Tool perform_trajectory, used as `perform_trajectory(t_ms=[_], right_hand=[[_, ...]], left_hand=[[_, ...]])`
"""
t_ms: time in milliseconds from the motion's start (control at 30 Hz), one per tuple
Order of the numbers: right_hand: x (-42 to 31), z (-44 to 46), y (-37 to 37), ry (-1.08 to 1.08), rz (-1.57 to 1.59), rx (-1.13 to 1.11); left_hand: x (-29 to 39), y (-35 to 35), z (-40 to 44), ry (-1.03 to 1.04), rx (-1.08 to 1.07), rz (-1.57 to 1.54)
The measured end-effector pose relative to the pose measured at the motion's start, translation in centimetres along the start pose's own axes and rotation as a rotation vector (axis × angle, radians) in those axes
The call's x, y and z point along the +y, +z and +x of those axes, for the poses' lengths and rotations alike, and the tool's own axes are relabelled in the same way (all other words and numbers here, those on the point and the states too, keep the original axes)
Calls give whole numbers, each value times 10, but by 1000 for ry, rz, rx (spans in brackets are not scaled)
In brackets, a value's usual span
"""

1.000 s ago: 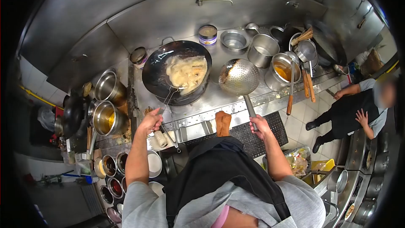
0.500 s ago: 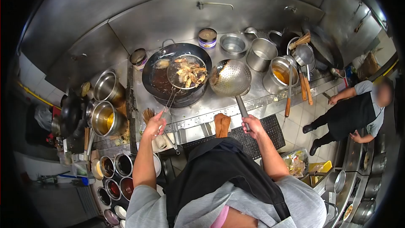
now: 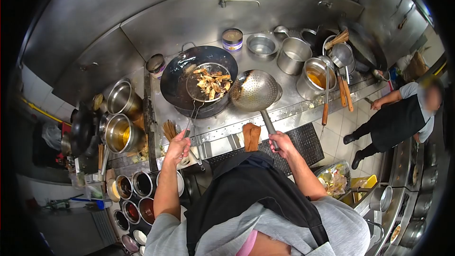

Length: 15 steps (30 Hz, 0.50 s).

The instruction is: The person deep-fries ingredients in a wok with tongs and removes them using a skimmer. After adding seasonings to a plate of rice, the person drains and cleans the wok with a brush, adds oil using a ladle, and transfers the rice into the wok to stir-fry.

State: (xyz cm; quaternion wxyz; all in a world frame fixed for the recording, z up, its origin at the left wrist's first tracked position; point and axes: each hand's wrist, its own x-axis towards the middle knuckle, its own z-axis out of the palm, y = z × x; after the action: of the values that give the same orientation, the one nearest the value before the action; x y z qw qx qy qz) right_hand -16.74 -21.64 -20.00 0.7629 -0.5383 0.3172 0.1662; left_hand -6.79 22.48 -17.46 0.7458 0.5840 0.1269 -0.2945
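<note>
My left hand point(image 3: 178, 146) is closed on the handle of a wire strainer point(image 3: 195, 105), whose round basket is over the black wok point(image 3: 175, 83). Browned fried pieces point(image 3: 213, 84) lie in the basket, and dark liquid shows in the wok around it. In my right hand point(image 3: 281, 144) is the grey handle of a large perforated ladle point(image 3: 256, 90). The ladle's bowl is just right of the wok, close to its rim, and holds no food that I can see.
Metal pots point(image 3: 294, 56) and a tin point(image 3: 232, 40) stand behind. Wooden-handled tools rest on a pot of oil point(image 3: 316, 78) at the right. More pots point(image 3: 124, 133) and sauce containers point(image 3: 143, 183) are at the left. A person in a black apron point(image 3: 398, 118) stands far right.
The strainer has lifted the pieces out of the foaming oil, and the foam has gone. My right hand has moved left, bringing the ladle beside the wok. The other person's arms have shifted.
</note>
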Motion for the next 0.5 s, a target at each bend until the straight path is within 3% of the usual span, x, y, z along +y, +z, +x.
perform_trajectory(t_ms=[167, 333, 467, 500], right_hand=[[-4, -7, 3, 15, -6, -7], [-6, -10, 8, 26, 27, 4], [-14, -10, 14, 19, 61, 13], [-15, -10, 14, 14, 64, 20]], left_hand=[[-3, 10, -1, 11, 7, -56], [2, 63, -7, 20, -30, -115], [-31, 117, 2, 137, 80, 213], [-72, 101, 33, 338, 123, 520]])
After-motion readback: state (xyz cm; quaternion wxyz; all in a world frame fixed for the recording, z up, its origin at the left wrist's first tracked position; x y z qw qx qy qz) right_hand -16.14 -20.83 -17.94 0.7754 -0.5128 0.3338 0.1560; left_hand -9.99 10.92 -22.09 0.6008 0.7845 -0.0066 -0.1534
